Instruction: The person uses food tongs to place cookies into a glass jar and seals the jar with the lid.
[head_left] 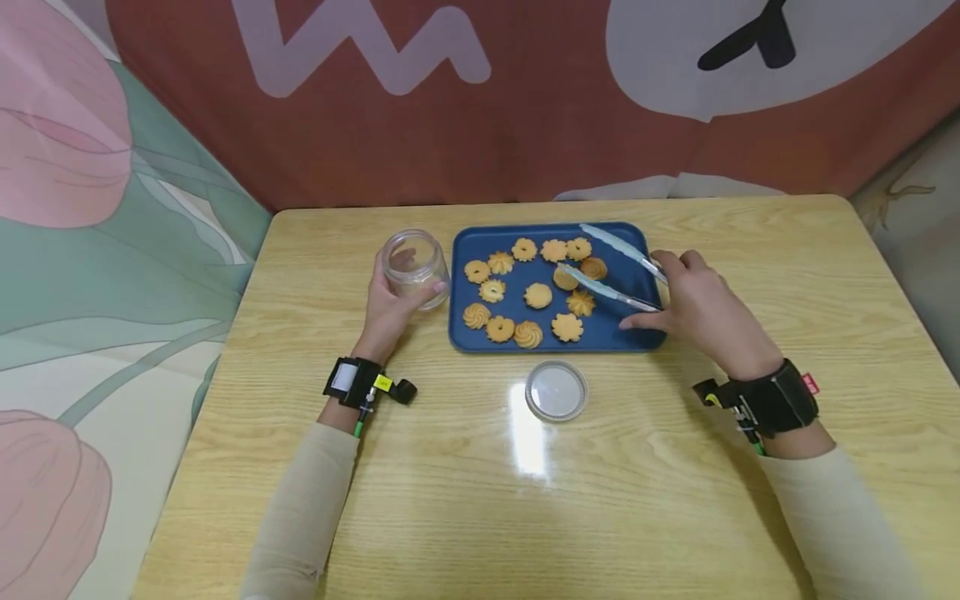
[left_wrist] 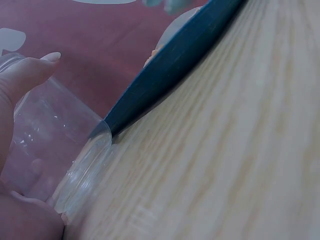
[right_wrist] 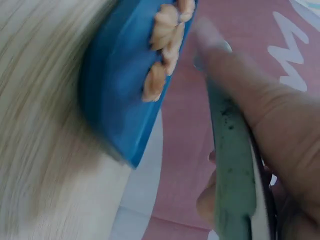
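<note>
Left hand [head_left: 392, 307] grips the empty jar [head_left: 415, 265] beside the tray [head_left: 468, 337]; right hand [head_left: 697, 307] holds open tongs [head_left: 611, 267] over the cookies [head_left: 537, 295]. No cookie transferred yet; lid [head_left: 556, 390] off

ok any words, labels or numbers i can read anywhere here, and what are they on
None that can be read.
The yellow tag on the left wristband: print too small to read.
The red tag on the right wristband: too small to read.
The backdrop cloth carries only pale shapes and a zigzag, no clear letters.
The jar, lid, tray and tongs show no writing.
</note>
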